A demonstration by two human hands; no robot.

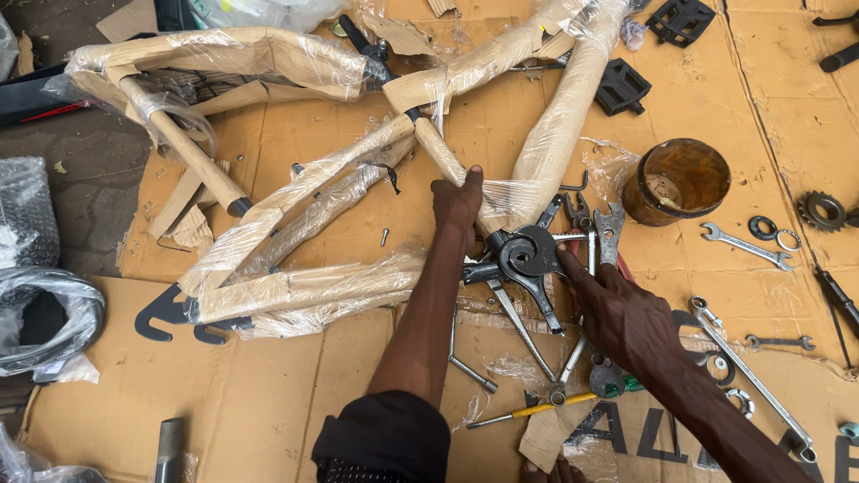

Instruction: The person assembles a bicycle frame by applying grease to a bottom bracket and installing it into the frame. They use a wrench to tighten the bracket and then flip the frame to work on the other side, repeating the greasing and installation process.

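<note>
My left hand (pixel 458 204) sits just above the middle of the frame, palm down, fingers together and pointing up, its forearm running straight down to a dark sleeve at the bottom edge. My right hand (pixel 617 313) lies right of centre, fingers stretched up-left, forearm slanting to the lower right corner.

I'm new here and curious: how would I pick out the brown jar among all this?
Start at the wrapped bicycle frame on the cardboard. Just right of it, above the spanners, lies the brown jar: the only round, glassy container among flat metal tools.
</note>
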